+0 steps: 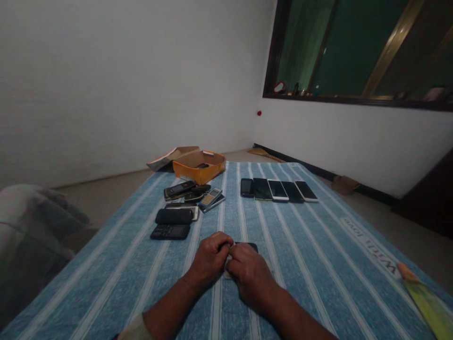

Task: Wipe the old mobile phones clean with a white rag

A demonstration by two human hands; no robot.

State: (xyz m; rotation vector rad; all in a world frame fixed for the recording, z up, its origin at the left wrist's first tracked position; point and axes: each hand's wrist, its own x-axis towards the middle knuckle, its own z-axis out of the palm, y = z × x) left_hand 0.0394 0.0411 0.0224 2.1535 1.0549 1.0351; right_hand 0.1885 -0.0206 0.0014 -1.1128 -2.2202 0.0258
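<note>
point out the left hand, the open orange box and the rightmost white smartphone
Left hand [211, 255]: head view, back of the hand
Open orange box [197, 175]: head view, outer wall
Rightmost white smartphone [306, 191]: head view, dark screen

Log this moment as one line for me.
left hand: close to right hand | right hand: partly covering dark flat object, grip hidden | orange cardboard box: open | black and white rectangular phones: lined up

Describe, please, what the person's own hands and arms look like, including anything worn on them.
The left hand and right hand are both ungloved, with no watch or bracelet showing. A pale, greyish-beige sleeve covers the left arm at the picture's lower edge; the right forearm is bare as far as it shows. Rings cannot be made out.
</note>
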